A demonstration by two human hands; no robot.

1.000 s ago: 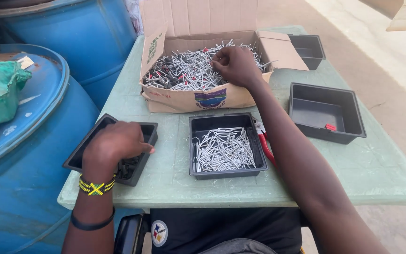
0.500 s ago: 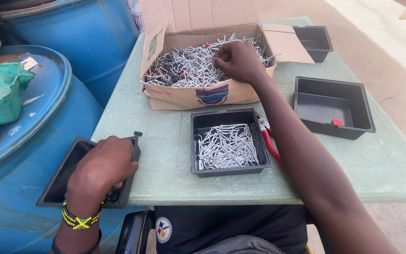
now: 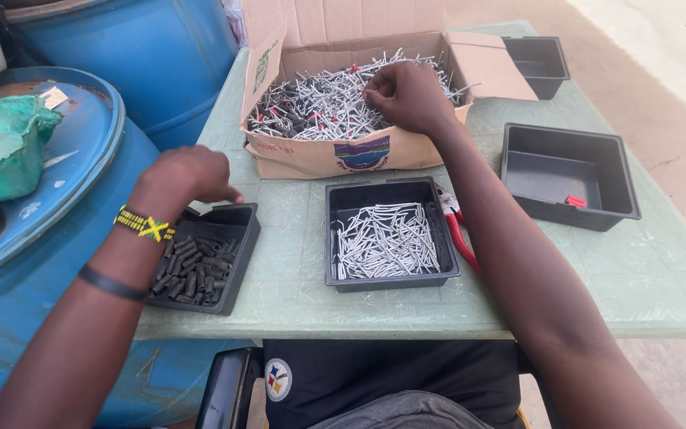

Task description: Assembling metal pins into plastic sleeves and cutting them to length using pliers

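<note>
Cardboard box [image 3: 319, 151] of mixed metal pins is sitting at the worktop's [image 3: 295, 294] far edge; right hand [image 3: 406, 95] is pinching pieces inside it, left hand [image 3: 188, 176] hovering curled above the near-left black tray [image 3: 240, 238] of dark sleeves.

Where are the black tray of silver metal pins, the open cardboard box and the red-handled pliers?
black tray of silver metal pins [image 3: 337, 238], head view, bare left wall.
open cardboard box [image 3: 311, 157], head view, front wall.
red-handled pliers [image 3: 462, 242], head view, red handle beside the tray.
</note>
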